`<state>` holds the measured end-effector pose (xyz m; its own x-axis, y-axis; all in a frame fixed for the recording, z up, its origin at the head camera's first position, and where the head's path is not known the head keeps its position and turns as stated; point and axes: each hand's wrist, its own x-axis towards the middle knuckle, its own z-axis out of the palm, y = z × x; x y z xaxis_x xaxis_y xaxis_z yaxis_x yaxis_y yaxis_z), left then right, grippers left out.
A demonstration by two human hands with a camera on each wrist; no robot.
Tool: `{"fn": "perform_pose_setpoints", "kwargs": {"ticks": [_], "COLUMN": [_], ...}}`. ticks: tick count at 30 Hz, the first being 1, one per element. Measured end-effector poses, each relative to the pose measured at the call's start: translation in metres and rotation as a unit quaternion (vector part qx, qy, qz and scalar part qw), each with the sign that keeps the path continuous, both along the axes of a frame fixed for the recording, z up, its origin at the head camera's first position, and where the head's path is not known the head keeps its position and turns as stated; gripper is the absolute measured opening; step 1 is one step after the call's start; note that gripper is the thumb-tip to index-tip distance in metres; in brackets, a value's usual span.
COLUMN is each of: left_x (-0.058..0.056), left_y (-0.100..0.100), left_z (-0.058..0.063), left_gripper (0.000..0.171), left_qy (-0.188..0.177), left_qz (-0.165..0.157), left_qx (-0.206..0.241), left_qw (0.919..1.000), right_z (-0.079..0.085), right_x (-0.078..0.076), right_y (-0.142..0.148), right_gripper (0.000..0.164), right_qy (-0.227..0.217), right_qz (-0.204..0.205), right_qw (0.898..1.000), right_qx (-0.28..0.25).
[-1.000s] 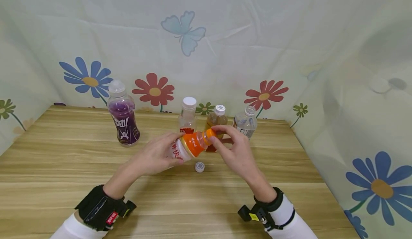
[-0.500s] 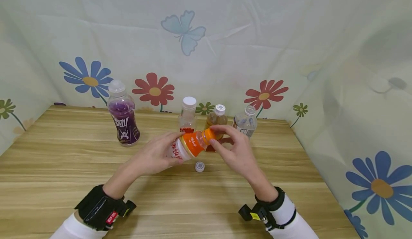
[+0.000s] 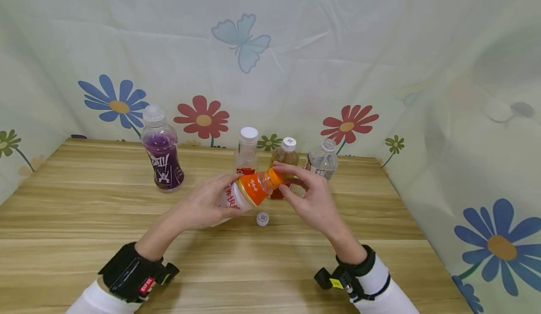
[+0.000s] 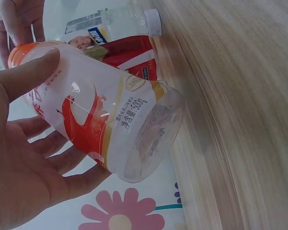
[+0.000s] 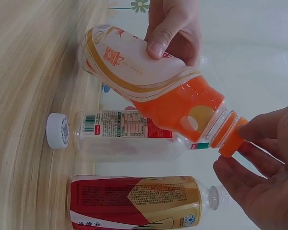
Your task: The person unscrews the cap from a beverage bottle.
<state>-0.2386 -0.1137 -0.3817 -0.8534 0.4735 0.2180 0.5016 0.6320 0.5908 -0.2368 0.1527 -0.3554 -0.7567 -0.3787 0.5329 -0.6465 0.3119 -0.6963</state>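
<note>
A bottle [image 3: 253, 189] with a white and orange label tilts above the table, its orange cap [image 3: 276, 177] up toward the right. My left hand [image 3: 207, 201] grips its lower body, thumb on the near side and fingers round the far side. At the neck, the thumb and fingers of my right hand [image 3: 310, 196] pinch the orange cap. The right wrist view shows this cap [image 5: 232, 143] between thumb and fingertips, on the bottle's mouth. Under the bottle, a loose white cap [image 3: 262, 219] lies on the wooden table [image 3: 236, 267].
Behind the hands stand a clear bottle [image 3: 248, 149] with a white cap, a white-capped bottle of brown drink [image 3: 288, 157] and a clear bottle [image 3: 322, 163] with an uncovered mouth. A purple drink bottle [image 3: 162, 152] stands farther left. Flowered cloth [image 3: 270, 84] hangs behind the table.
The right hand's fingers have shifted slightly round the orange cap, with thumb and forefinger a little wider apart. The left hand and bottle stay nearly still.
</note>
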Motion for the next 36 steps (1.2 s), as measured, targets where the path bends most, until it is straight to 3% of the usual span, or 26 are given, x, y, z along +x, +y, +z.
{"fn": "perform_pose_setpoints", "kwargs": {"ticks": [10, 21, 26, 36], "left_x": [-0.0005, -0.0001, -0.0003, -0.0001], "left_y": [0.0002, 0.0005, -0.0003, 0.0002], "left_z": [-0.0006, -0.0007, -0.0013, -0.0016], "left_gripper": [0.077, 0.077, 0.077, 0.077], "left_qy": [-0.005, -0.002, 0.003, 0.004], "left_qz": [-0.002, 0.003, 0.001, 0.007], "left_qx": [0.001, -0.008, -0.006, -0.008], "left_qw": [1.0, 1.0, 1.0, 0.9999], "right_z": [-0.0018, -0.0033, -0.0029, -0.0027], "right_x": [0.0003, 0.0018, 0.002, 0.0023], "right_y": [-0.0009, -0.0017, -0.0021, 0.0001], "right_gripper": [0.034, 0.029, 0.027, 0.031], "right_qy": [-0.008, -0.057, -0.062, -0.029], "right_qz": [-0.014, -0.102, -0.098, -0.067], "right_qw": [1.0, 0.992, 0.992, 0.995], "right_qx": [-0.015, 0.038, 0.053, 0.071]}}
